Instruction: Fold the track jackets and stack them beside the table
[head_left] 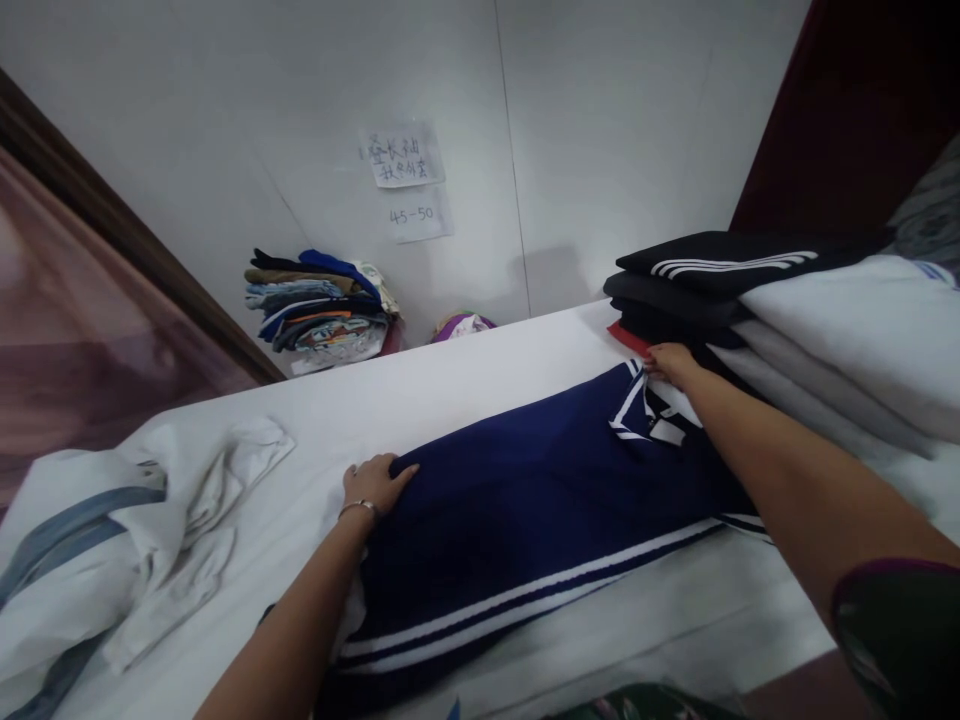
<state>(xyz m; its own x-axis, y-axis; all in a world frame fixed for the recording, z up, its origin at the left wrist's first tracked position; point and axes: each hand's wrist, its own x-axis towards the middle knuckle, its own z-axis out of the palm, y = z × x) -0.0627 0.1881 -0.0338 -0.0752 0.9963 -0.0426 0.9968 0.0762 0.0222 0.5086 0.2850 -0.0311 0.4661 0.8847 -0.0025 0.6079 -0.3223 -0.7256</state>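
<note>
Head view shows the navy garment (525, 480) lying on the white table (420, 400), spanning the space between your hands. Your left hand (377, 483) touches its far left corner, thumb spread over the cloth; whether it grips, I can't tell. Your right hand (670, 364) pinches fabric beside the white-striped collar (634, 408), near the clothes stack (675, 292).

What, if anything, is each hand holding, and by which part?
Right hand: the navy garment, by its collar. Left hand: touching the opposite end; grip unclear.
</note>
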